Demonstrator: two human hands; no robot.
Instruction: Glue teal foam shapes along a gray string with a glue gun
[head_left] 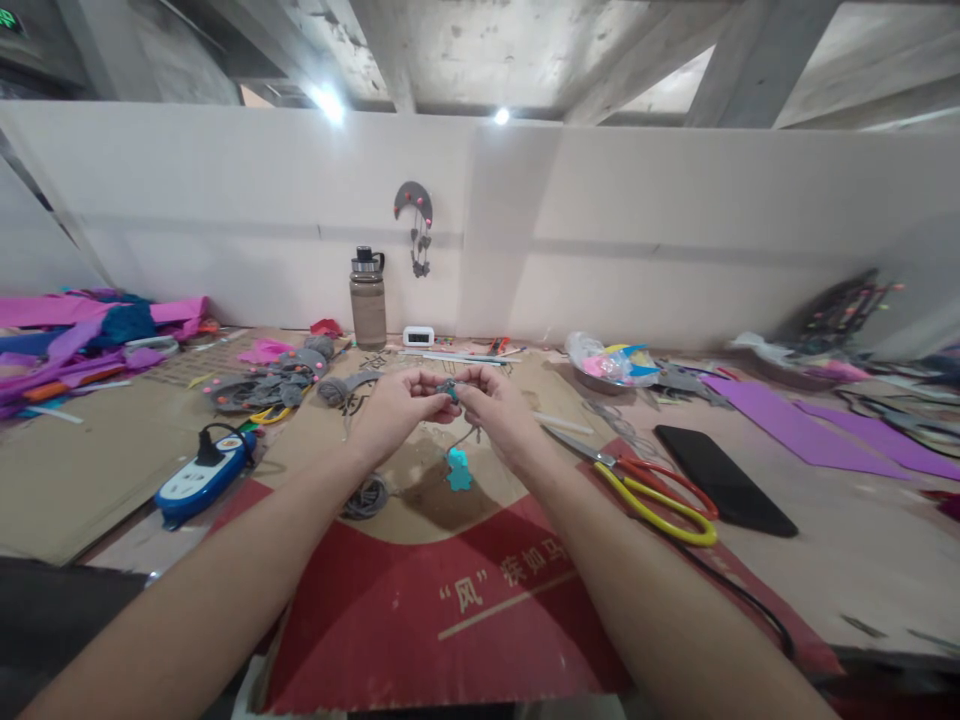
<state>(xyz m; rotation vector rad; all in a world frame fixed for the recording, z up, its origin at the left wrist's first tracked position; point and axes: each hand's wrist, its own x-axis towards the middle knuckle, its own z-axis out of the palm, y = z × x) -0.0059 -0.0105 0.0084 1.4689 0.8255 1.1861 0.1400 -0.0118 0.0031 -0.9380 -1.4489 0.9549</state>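
Both my hands meet above the cardboard-covered table. My left hand (pixel 396 405) and my right hand (pixel 491 405) each pinch a small grey and teal felt piece (pixel 448 390) between the fingertips. A thin grey cord hangs from it down to a teal felt shape (pixel 458 470) that dangles just above the cardboard (pixel 450 600). A coil of grey cord (pixel 366 497) lies under my left wrist.
Red and yellow scissors (pixel 652 490) and a black phone (pixel 724 480) lie right of my hands. A blue power strip (pixel 201 480) lies to the left. A water bottle (pixel 367 298), small clock (pixel 418 336), grey felt pieces (pixel 270 385), purple sheets (pixel 802 430) and a bowl (pixel 607 365) ring the back.
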